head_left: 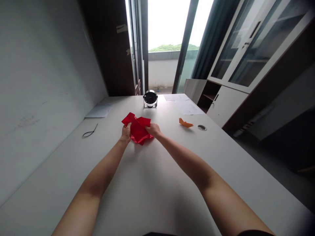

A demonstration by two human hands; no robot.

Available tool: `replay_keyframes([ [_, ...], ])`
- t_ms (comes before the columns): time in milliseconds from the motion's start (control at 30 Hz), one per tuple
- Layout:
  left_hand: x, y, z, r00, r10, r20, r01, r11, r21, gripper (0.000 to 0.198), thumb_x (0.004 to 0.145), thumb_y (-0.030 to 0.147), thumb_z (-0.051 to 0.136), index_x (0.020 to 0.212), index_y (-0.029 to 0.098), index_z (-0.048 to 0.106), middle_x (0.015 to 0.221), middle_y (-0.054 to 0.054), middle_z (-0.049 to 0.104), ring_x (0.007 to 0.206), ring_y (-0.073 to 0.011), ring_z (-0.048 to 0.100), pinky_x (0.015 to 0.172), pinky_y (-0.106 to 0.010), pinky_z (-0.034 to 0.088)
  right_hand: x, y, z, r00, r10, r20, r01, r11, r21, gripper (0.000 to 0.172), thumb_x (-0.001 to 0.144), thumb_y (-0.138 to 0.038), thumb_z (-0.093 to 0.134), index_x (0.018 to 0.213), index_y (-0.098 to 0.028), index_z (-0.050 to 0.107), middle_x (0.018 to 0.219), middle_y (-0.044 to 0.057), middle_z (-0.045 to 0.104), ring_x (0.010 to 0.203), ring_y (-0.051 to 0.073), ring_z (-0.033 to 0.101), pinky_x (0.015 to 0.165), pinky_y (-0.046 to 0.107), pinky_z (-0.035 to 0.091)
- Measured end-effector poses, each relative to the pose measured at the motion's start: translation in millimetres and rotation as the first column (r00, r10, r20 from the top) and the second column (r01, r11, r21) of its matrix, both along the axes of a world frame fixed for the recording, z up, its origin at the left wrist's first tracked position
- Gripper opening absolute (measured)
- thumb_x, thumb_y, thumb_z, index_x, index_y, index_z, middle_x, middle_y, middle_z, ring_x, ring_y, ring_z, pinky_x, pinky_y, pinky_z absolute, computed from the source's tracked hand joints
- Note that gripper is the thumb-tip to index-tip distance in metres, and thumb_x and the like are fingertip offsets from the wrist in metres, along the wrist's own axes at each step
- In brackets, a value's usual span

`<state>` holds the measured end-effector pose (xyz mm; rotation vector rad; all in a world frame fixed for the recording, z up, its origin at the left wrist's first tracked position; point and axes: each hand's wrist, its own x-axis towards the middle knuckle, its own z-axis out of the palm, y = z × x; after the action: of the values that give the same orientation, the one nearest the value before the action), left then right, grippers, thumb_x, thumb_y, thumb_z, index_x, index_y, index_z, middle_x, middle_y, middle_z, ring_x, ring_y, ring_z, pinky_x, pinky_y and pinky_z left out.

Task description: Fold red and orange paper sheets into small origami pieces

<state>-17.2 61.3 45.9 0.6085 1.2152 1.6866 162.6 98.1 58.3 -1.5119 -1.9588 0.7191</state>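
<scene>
A folded piece of red paper (139, 129) with several pointed flaps is held up above the white table (147, 183). My left hand (126, 132) grips its left side, fingers closed on the edge. On the right side, my right hand (153, 129) pinches another part of the same paper between thumb and fingers. Some fingertips are hidden behind the red flaps. To the right of my right hand, an orange folded paper (185, 123) lies on the table.
Behind the red paper stands a round black and silver device (150, 99). A black cable tie loop (89, 133) lies at the left. White sheets (99, 110) rest at the back left, and more papers (189, 107) at the back right. A round grommet (202, 127) is right of the orange paper.
</scene>
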Motion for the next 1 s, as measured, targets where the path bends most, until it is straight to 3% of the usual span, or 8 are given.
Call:
replay_keyframes([
  [67, 5, -4, -16.3, 0.993, -0.069, -0.095, 0.066, 0.997, -0.033, 0.029, 0.078, 0.027, 0.071, 0.103, 0.017, 0.063, 0.093, -0.009, 0.072, 0.079, -0.0203, 0.07, 0.074, -0.035, 0.059, 3, 2, -5.7, 0.992, 0.005, 0.126, -0.011, 0.999, 0.047, 0.021, 0.083, -0.036, 0.057, 0.073, -0.022, 0.07, 0.079, 0.006, 0.072, 0.082, 0.022, 0.064, 0.071, 0.029, 0.043],
  [167, 5, -4, -32.5, 0.953, -0.032, -0.303, -0.008, 0.992, -0.129, 0.023, 0.073, 0.023, 0.072, 0.093, 0.015, 0.064, 0.084, -0.008, 0.071, 0.076, -0.02, 0.069, 0.072, -0.033, 0.058, 13, 4, -15.9, 0.972, -0.024, 0.235, 0.022, 1.0, 0.01, 0.024, 0.085, -0.038, 0.056, 0.077, -0.021, 0.071, 0.083, 0.009, 0.072, 0.084, 0.024, 0.064, 0.072, 0.031, 0.042],
  [333, -8, 2, -38.7, 0.882, 0.039, -0.47, -0.123, 0.981, -0.149, 0.028, 0.069, 0.023, 0.076, 0.091, 0.018, 0.06, 0.085, -0.006, 0.069, 0.087, -0.0205, 0.068, 0.082, -0.033, 0.053, 31, -5, -37.3, 0.953, -0.047, 0.298, 0.024, 0.997, 0.078, 0.026, 0.087, -0.034, 0.057, 0.071, -0.019, 0.071, 0.099, 0.011, 0.072, 0.092, 0.024, 0.06, 0.082, 0.033, 0.041],
  [500, -13, -4, -41.7, 0.597, -0.018, -0.802, -0.154, 0.979, -0.136, 0.044, 0.075, 0.031, 0.074, 0.116, 0.024, 0.06, 0.103, -0.011, 0.071, 0.101, -0.0287, 0.067, 0.094, -0.04, 0.047, 36, -18, -54.8, 0.963, -0.048, 0.267, -0.002, 0.983, 0.184, 0.03, 0.091, -0.034, 0.054, 0.073, -0.02, 0.073, 0.111, 0.009, 0.069, 0.1, 0.023, 0.055, 0.091, 0.035, 0.038],
  [633, -17, -7, -47.9, 0.451, -0.043, -0.892, -0.177, 0.975, -0.137, 0.071, 0.081, 0.029, 0.066, 0.147, 0.021, 0.041, 0.119, -0.016, 0.067, 0.117, -0.0332, 0.061, 0.102, -0.045, 0.043, 35, -23, -60.7, 0.965, -0.045, 0.257, -0.017, 0.972, 0.234, 0.027, 0.092, -0.035, 0.054, 0.084, -0.019, 0.075, 0.113, 0.01, 0.067, 0.106, 0.024, 0.052, 0.099, 0.037, 0.034],
  [800, -23, -9, -45.1, 0.217, -0.092, -0.972, -0.203, 0.969, -0.137, 0.081, 0.085, 0.023, 0.057, 0.158, 0.013, 0.023, 0.144, -0.023, 0.05, 0.134, -0.0359, 0.046, 0.111, -0.049, 0.036, 37, -24, -60.3, 0.963, -0.048, 0.264, -0.013, 0.974, 0.225, 0.029, 0.093, -0.037, 0.054, 0.086, -0.019, 0.075, 0.113, 0.011, 0.066, 0.106, 0.025, 0.052, 0.1, 0.037, 0.033],
  [900, -11, -14, -37.4, 0.069, -0.068, -0.995, -0.182, 0.98, -0.079, 0.067, 0.089, 0.022, 0.05, 0.154, 0.016, 0.034, 0.156, -0.021, 0.036, 0.146, -0.0375, 0.029, 0.116, -0.055, 0.029, 37, -25, -59.6, 0.963, -0.042, 0.265, -0.024, 0.97, 0.241, 0.028, 0.093, -0.039, 0.056, 0.086, -0.019, 0.074, 0.112, 0.011, 0.065, 0.105, 0.025, 0.051, 0.099, 0.037, 0.034],
  [1000, 8, -15, -33.4, -0.114, -0.069, -0.991, 0.029, 0.997, -0.072, 0.052, 0.092, 0.024, 0.048, 0.144, 0.022, 0.051, 0.161, -0.013, 0.033, 0.152, -0.0344, 0.017, 0.122, -0.057, 0.014, 35, -25, -60.2, 0.963, -0.033, 0.268, -0.034, 0.97, 0.24, 0.025, 0.091, -0.039, 0.059, 0.087, -0.02, 0.074, 0.112, 0.011, 0.064, 0.106, 0.025, 0.05, 0.099, 0.037, 0.034],
])
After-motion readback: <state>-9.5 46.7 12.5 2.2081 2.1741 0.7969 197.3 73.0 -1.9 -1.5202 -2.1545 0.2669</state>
